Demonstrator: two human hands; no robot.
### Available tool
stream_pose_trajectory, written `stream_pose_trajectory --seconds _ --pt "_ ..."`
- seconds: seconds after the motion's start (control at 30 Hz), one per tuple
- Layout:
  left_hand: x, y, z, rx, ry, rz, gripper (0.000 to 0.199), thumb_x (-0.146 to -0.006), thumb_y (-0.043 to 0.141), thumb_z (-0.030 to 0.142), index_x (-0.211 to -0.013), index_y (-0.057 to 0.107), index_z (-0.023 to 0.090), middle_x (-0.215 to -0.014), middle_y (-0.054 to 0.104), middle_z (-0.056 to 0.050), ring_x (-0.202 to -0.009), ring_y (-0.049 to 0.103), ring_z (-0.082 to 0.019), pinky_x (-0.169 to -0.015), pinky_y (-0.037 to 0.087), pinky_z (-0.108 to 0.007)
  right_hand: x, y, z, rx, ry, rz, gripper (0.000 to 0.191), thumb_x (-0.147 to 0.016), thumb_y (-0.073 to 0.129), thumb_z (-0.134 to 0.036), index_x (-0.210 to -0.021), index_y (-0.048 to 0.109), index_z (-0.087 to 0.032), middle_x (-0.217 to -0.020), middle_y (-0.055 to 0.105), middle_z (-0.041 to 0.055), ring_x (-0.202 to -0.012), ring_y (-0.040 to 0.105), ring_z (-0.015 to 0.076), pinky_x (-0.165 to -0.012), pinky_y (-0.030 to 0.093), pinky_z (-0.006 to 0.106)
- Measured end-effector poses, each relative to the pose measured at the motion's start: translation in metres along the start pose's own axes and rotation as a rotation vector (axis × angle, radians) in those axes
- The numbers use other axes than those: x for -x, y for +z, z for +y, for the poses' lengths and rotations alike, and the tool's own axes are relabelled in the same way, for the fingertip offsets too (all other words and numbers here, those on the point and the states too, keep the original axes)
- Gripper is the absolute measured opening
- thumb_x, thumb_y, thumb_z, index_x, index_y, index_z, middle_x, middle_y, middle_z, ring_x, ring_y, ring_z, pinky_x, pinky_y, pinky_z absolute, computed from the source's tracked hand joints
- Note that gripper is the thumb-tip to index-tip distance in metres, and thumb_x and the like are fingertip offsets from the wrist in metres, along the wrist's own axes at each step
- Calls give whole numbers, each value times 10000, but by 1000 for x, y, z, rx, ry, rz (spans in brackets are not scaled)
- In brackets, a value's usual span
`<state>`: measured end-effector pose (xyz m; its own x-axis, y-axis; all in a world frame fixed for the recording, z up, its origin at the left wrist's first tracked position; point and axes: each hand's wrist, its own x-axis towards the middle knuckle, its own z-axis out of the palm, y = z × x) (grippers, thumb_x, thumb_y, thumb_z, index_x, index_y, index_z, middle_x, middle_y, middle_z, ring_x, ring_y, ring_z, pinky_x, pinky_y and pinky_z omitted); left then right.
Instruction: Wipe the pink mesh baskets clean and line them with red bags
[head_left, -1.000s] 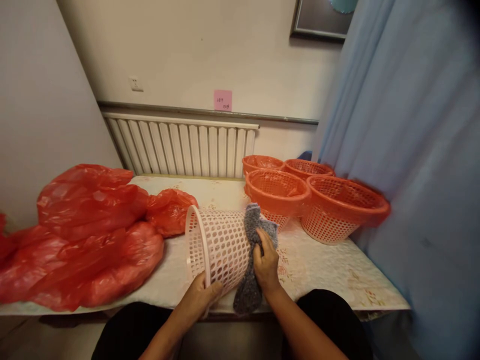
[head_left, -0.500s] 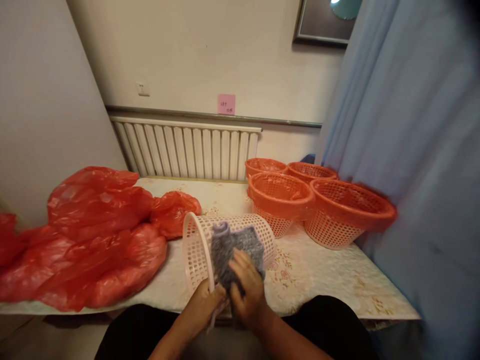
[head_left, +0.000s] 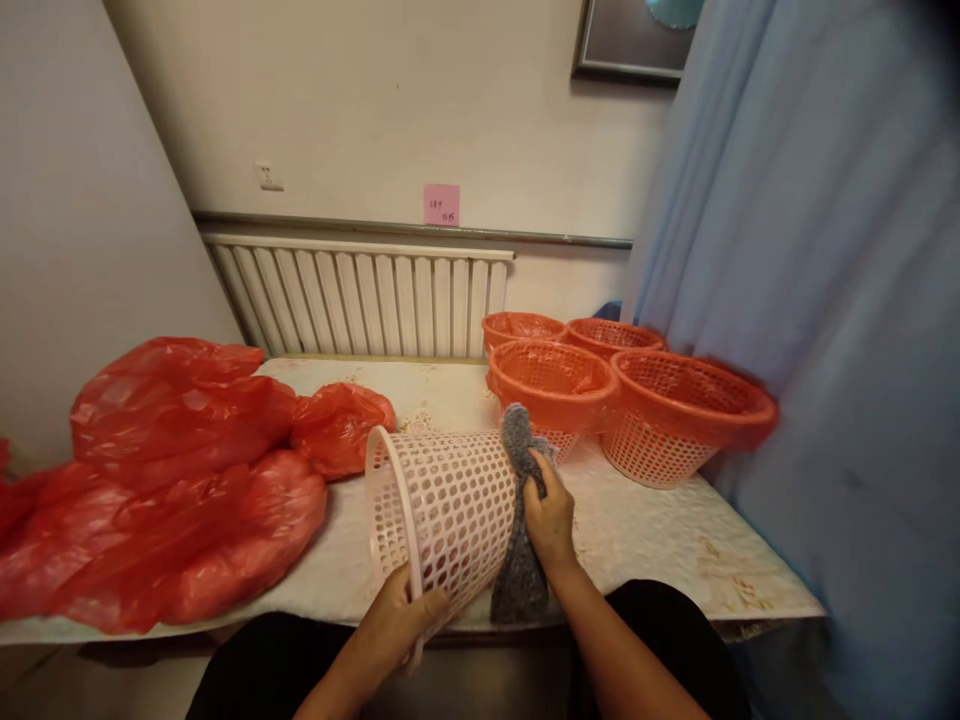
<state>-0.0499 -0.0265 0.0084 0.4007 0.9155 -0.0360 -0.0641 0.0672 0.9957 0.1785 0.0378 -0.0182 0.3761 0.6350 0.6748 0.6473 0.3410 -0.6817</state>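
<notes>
A pale pink plastic wastebasket [head_left: 457, 490] with a mesh of holes lies tilted on its side in front of me, its mouth to the left. My left hand [head_left: 401, 615] grips the rim at the near side, thumb on the outside. My right hand [head_left: 551, 510] presses a grey cloth [head_left: 521, 570] against the basket's base end on the right. The cloth hangs down below my fingers and bunches up above them. The palm side of my right hand is hidden.
Several baskets lined with red bags, one of them the front basket [head_left: 551, 385], stand at the back right beside a blue curtain [head_left: 810, 350]. Red plastic bags [head_left: 187, 500] are heaped on the left of the covered table [head_left: 645, 550]. A radiator [head_left: 367, 300] is behind.
My right hand has moved the cloth from the basket's side wall to its base end on the right. My left hand still holds the rim. The view has shifted slightly.
</notes>
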Motion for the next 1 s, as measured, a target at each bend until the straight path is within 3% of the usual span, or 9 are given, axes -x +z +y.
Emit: stream_pose_trajectory --seconds 0.1,0.17,0.33,0.43,0.53,0.63,0.87,0.93,1.0 --pt "5 4 -3 -41 57 -166 743 -641 757 560 -1261 603 180 -1301 623 -134 -1248 514 -353 -1109 318 -491 -5 0 13 12 138 79 432 -842 424 -204 -1234 592 -139 -1233 635 129 -1145 595 252 -1000 463 465" --pt "6 5 -7 -69 96 -228 780 -653 760 543 -1324 549 207 -1353 585 -122 -1289 472 -353 -1121 288 -519 0 0 8 5 109 78 431 -840 425 -187 -1236 590 -155 -1232 637 120 -1149 592 246 -1004 461 462" --pt "3 2 -13 -61 123 -234 734 -708 684 601 -1318 550 216 -1374 566 -113 -1277 487 -346 -1107 323 -509 35 -1 -40 -57 -344 -139 524 -814 402 -54 -1301 516 -210 -1344 553 97 -1276 490 220 -1073 409 481" --pt "1 -3 -17 -70 98 -153 670 -707 702 571 -1258 594 207 -1307 624 -97 -1228 531 -344 -1078 375 -493 55 -3 -69 -118 -642 -297 610 -762 429 -30 -1345 445 -206 -1417 474 107 -1345 404 245 -1089 383 521" --pt "3 -8 -21 -75 54 -80 610 -716 711 530 -1218 627 192 -1232 673 -95 -1174 575 -342 -1061 400 -491 55 -2 -75 -124 -757 -333 620 -743 433 -25 -1343 439 -183 -1415 469 129 -1353 391 258 -1089 369 547" --pt "5 -14 -22 -45 27 -48 578 -746 670 549 -1176 664 162 -1201 689 -114 -1187 569 -345 -1094 354 -504 35 0 -54 -71 -605 -252 585 -767 392 -4 -1314 493 -184 -1372 521 117 -1327 429 226 -1109 346 525" --pt "12 -28 -12 -90 -18 14 560 -725 655 599 -1048 727 148 -1208 686 -122 -1206 560 -338 -1104 345 -472 -20 -13 27 0 182 -29 470 -789 431 -169 -1220 620 -175 -1217 651 91 -1148 592 244 -1031 436 450" --pt "14 -35 -8 -62 -37 26 564 -703 668 605 -1024 732 146 -1161 709 -124 -1173 584 -343 -1074 388 -469 -23 -16 36 -30 344 -12 470 -764 457 -206 -1194 639 -160 -1194 665 95 -1128 602 257 -1029 432 453" --pt "16 -44 -5 -35 -65 72 579 -650 711 597 -1009 735 144 -1084 738 -126 -1137 601 -367 -1015 448 -483 -22 -18 34 -99 374 -10 467 -751 468 -222 -1177 650 -159 -1188 669 86 -1127 602 249 -1041 420 439"
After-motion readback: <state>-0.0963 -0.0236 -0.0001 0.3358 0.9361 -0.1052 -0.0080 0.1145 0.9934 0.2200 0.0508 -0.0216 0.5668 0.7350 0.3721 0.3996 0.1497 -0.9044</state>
